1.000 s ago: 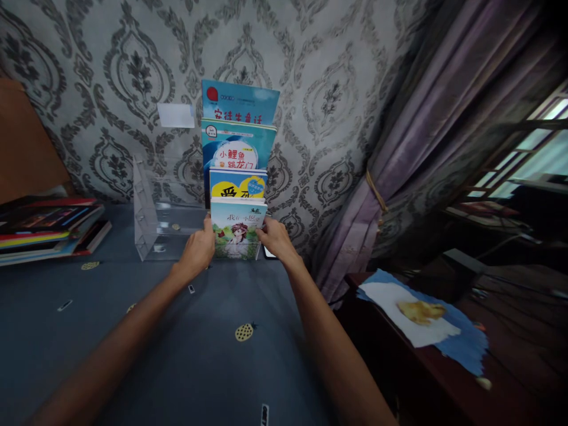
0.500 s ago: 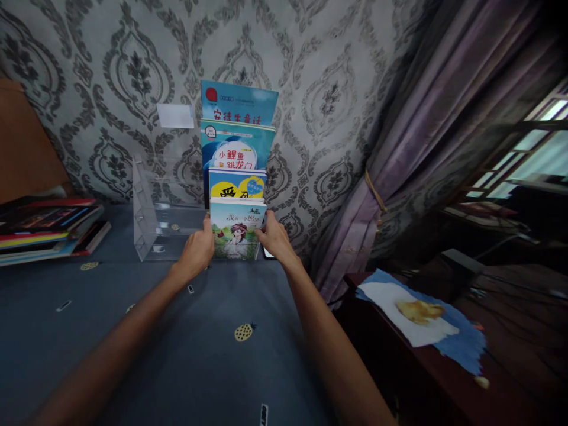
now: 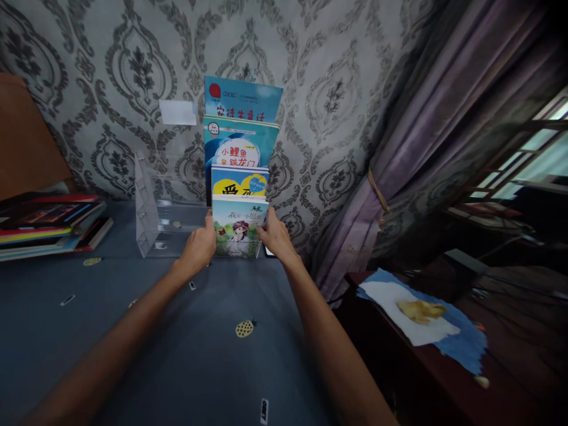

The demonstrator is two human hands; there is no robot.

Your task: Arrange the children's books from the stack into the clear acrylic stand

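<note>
At the front of a clear acrylic book rack (image 3: pixel 145 228) stands a small book (image 3: pixel 235 228) with a cartoon figure on its light green and blue cover. My left hand (image 3: pixel 200 245) grips its left edge, and my right hand (image 3: pixel 274 234) grips its right edge, thumb on the cover. Behind it rise a yellow and blue book (image 3: pixel 239 180), a teal book (image 3: pixel 242 142) and a taller blue book (image 3: pixel 244 97), stepped upward against the wall. The rack's left part holds no books. My fingertips behind the front book are hidden.
Left on the blue tablecloth (image 3: pixel 177 355) lies a stack of books (image 3: pixel 48 228) beside a brown box (image 3: pixel 26 136). A phone-like object (image 3: pixel 268 252) shows partly behind my right hand. A purple curtain (image 3: pixel 355 236) hangs right, by a dark red side table (image 3: pixel 399 349) with cloths (image 3: pixel 390 296).
The view has shifted very slightly, moving the rack and books a little right and up in the picture. Both hands keep the same hold on the front book.
</note>
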